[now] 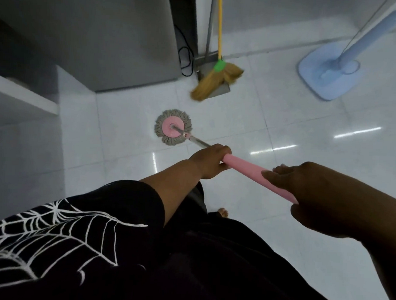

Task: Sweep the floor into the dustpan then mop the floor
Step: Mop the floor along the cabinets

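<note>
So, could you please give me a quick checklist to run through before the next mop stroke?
1. Left hand grip on the pink mop handle: ok.
2. Right hand grip further up the handle: ok.
3. Mop head flat on the floor: ok.
4. Broom and dustpan parked by the wall, clear of the mop: ok.
5. Black cable off the floor ahead: ok.
6. Floor free of debris: cannot tell.
</note>
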Demonstrator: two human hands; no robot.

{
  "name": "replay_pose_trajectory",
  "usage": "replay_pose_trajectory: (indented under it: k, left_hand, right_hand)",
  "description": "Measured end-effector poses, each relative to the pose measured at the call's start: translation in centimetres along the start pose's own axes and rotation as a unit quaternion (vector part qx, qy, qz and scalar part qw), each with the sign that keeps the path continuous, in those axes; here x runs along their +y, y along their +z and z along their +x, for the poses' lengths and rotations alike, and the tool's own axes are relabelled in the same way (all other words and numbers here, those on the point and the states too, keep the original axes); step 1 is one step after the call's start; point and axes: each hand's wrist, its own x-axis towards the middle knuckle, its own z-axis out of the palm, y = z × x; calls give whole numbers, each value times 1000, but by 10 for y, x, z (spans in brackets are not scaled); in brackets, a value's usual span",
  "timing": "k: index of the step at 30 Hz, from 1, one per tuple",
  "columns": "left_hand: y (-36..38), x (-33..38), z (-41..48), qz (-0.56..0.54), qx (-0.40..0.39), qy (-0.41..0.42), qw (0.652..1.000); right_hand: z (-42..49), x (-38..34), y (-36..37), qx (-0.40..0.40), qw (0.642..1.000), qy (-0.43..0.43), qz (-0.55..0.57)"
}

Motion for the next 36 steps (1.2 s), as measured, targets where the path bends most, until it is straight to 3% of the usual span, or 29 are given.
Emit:
replay_pose_trajectory:
  k: [15, 24, 30, 36]
  left_hand:
    - [-117, -135, -22, -78, 142, -146, 976]
    - [-143, -207, -64, -151, 228, -240, 932]
    - [-143, -218, -70, -150, 217, -341, 902]
    - [-134, -184, -28, -151, 203, -399, 881]
  right_hand:
    - [178, -48, -147, -8, 978, -162, -131]
    - [263, -120, -180, -19, 943, -260, -208]
    - [295, -130, -165, -10, 918, -311, -246]
    - [296, -82, -165, -12, 897, -339, -284]
